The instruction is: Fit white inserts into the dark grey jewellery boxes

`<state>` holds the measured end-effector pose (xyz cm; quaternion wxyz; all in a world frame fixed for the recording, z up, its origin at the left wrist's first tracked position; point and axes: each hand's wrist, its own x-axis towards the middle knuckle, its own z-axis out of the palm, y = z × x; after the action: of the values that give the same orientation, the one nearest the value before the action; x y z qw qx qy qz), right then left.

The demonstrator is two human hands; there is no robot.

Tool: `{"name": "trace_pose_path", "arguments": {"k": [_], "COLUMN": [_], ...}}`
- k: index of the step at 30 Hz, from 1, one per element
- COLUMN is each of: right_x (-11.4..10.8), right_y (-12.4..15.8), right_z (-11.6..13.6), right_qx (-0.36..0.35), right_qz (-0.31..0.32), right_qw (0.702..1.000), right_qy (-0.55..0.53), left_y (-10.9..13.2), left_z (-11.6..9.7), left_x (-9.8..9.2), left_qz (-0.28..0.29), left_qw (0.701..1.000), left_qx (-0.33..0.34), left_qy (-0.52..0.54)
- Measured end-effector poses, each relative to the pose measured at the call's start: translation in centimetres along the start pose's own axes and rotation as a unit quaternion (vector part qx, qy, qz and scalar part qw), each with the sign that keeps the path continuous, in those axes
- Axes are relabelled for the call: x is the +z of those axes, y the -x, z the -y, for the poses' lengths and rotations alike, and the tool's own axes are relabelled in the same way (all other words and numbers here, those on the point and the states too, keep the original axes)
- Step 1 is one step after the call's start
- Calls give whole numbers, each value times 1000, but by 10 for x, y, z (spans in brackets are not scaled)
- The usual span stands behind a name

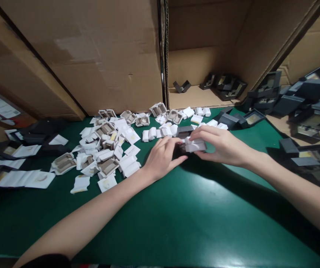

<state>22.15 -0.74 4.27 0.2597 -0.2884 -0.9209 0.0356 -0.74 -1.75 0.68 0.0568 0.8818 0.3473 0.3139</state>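
Observation:
My right hand (218,145) pinches a white insert (195,146) between thumb and fingers, over a dark box (185,131) near the middle of the green table. Just left of it, my left hand (164,156) has its thumb and forefinger at the left side of the same box and grips its edge. The box's lower part is mostly hidden by the insert and the fingers. Behind my hands runs a row of small white folded pieces (165,130).
A heap of white paper and cardboard inserts (108,145) covers the table (160,223) left of centre. Black boxes with white cards (25,178) lie at the far left. Open black boxes (313,96) pile up at the right. Behind stands a carton (199,63) holding several black boxes.

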Motion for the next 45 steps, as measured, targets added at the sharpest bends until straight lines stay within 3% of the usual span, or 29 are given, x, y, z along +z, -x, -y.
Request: {"name": "trace_pose_path", "arguments": {"k": [3, 9, 17, 25, 29, 38, 45], "right_x": [4, 14, 12, 4, 6, 12, 21], "right_y": [0, 2, -1, 1, 2, 2, 2], "right_z": [5, 8, 5, -4, -5, -2, -1], "right_qx": [-7, 1, 5, -23, -43, -24, -4], "right_qz": [-4, -41, -85, -78, -42, 31, 16], "right_qw": [1000, 999, 992, 997, 997, 999, 1000], "right_qy": [-9, -27, -95, 5, 44, 31, 11], "left_y": [0, -1, -3, 0, 0, 0, 0], "left_z": [0, 1, 1, 2, 1, 1, 6], "left_x": [0, 0, 0, 2, 1, 2, 6], "left_qz": [-26, -39, -64, -15, 9, 32, 33], "left_qw": [998, 997, 992, 997, 996, 991, 992], "left_qx": [-20, 4, -30, -38, -66, -94, -84], "left_qy": [50, 70, 105, 59, 62, 87, 85]}}
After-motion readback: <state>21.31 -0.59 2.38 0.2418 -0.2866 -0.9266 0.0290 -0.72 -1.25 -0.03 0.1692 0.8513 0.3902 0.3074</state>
